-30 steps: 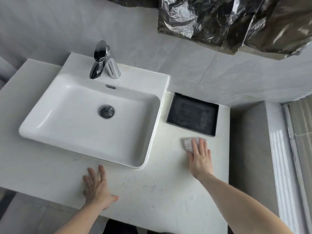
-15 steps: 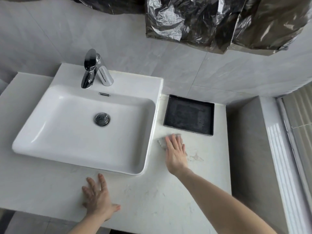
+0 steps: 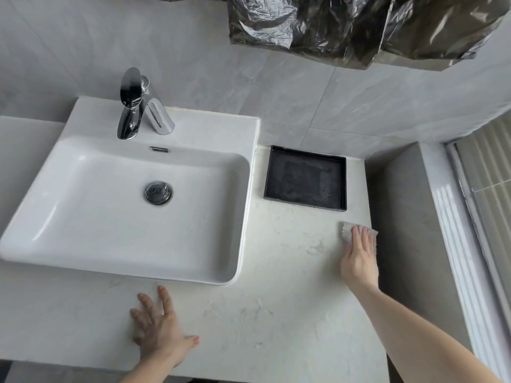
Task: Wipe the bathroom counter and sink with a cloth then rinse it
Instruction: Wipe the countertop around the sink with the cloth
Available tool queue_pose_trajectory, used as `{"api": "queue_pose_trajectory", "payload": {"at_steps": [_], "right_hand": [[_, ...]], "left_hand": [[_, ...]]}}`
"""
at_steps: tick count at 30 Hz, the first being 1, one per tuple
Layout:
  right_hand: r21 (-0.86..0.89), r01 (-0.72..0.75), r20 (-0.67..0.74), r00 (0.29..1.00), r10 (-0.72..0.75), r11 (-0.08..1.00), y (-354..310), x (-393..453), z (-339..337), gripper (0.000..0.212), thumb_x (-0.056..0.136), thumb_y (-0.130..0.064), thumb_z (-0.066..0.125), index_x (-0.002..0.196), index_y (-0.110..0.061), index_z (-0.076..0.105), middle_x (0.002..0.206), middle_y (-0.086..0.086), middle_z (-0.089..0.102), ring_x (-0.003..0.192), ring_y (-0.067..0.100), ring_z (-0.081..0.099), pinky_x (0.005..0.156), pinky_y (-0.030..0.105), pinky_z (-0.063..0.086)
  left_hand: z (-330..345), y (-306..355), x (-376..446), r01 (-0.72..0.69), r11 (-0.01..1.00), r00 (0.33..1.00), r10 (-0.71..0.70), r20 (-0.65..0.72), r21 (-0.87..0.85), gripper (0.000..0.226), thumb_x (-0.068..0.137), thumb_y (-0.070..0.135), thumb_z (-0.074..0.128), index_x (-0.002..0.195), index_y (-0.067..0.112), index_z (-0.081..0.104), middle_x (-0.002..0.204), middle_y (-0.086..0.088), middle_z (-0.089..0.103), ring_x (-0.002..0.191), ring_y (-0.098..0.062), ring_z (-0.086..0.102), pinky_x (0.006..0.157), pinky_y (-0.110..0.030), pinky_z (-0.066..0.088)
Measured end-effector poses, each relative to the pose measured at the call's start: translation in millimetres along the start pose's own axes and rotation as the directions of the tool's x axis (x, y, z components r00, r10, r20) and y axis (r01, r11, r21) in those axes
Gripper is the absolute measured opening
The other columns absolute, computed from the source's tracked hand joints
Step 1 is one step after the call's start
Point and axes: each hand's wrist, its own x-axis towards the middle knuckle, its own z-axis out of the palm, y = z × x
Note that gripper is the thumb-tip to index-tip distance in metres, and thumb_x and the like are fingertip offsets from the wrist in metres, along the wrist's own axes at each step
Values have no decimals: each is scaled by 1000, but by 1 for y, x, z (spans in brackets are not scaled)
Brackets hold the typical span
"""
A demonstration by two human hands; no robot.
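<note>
Right hand (image 3: 359, 255) flat, fingers straight, pressing cloth (image 3: 347, 230) onto counter (image 3: 276, 313) near black tray (image 3: 304, 178); left hand (image 3: 157, 324) spread, holding nothing.

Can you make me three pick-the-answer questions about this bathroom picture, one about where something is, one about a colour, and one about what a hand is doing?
1. Where is the cloth?
A. in the sink
B. on the counter near its right edge
C. on the tray

2. What colour is the tray?
A. black
B. red
C. yellow

3. What is the left hand doing?
A. turning the faucet
B. gripping the cloth
C. resting flat on the counter

Answers:
1 B: the right hand presses the cloth onto the counter by the right edge.
2 A: the tray beside the sink is black.
3 C: its fingers lie spread on the counter, holding nothing.
</note>
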Motion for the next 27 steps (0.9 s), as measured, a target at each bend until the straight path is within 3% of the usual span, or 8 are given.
{"api": "queue_pose_trajectory", "payload": {"at_steps": [3, 8, 10, 15, 18, 22, 25, 27], "right_hand": [[106, -61, -64, 996, 68, 992, -27, -1, -1, 52, 108, -9, 31, 160, -13, 31, 170, 4, 24, 159, 21, 14, 128, 36, 18], [62, 290, 81, 952, -295, 955, -103, -26, 50, 57, 105, -6, 34, 160, -19, 32, 171, -1, 19, 160, 22, 8, 130, 44, 13], [6, 343, 112, 933, -341, 939, -122, -29, 65, 57, 106, -14, 34, 162, -23, 26, 172, -4, 10, 160, 22, 1, 130, 46, 4], [-54, 125, 5, 992, -125, 991, -89, -7, 50, 56, 108, -27, 27, 163, -31, 18, 173, -2, 6, 160, 23, -2, 129, 47, 1], [-73, -22, -89, 996, 15, 997, -41, 5, 27, 49, 99, -14, 35, 148, -18, 34, 155, 12, 31, 149, 37, 20, 123, 59, 21], [45, -187, -90, 978, 191, 981, -14, 7, 2, 49, 93, -2, 38, 142, -10, 37, 152, 19, 33, 146, 37, 24, 120, 57, 26], [195, -173, -164, 965, 206, 965, -49, -6, 4, 50, 99, -3, 33, 146, -18, 45, 152, 13, 45, 142, 36, 39, 113, 49, 40], [205, -44, -165, 983, 79, 978, -87, -19, 20, 50, 107, -12, 30, 157, -20, 36, 163, 6, 38, 151, 29, 35, 120, 44, 35]], "left_hand": [[-1, 2, 0, 6, 1000, 1000, -7, 12, 13, 153, 65, 58, 86, 148, 23, -38, 151, -18, -47, 149, -48, -18, 111, -63, 35], [-2, 4, -1, 9, 998, 1000, -10, 13, 55, 152, 67, 61, 83, 148, 20, -38, 153, -23, -43, 149, -50, -16, 110, -61, 36], [-2, 3, 0, 12, 998, 1000, -13, 7, 65, 152, 66, 62, 83, 149, 19, -37, 153, -24, -41, 149, -51, -15, 110, -60, 37], [2, 2, 4, 8, 997, 1000, -8, 9, 70, 151, 67, 62, 82, 149, 18, -37, 153, -24, -42, 149, -51, -16, 110, -60, 37], [2, 2, 5, 4, 999, 1000, -5, 22, 53, 149, 69, 59, 83, 149, 18, -37, 152, -25, -43, 148, -52, -17, 110, -62, 36], [3, 2, 6, 5, 999, 999, -7, 42, 41, 150, 70, 56, 84, 149, 16, -37, 150, -27, -44, 147, -54, -19, 109, -65, 36], [3, 2, 5, 1, 999, 999, -3, 39, 44, 152, 67, 58, 85, 149, 16, -36, 150, -27, -44, 146, -54, -18, 108, -66, 36], [3, 2, 4, 6, 999, 999, -7, 39, 35, 152, 66, 58, 85, 150, 16, -34, 151, -27, -44, 146, -54, -18, 107, -66, 36]]}}
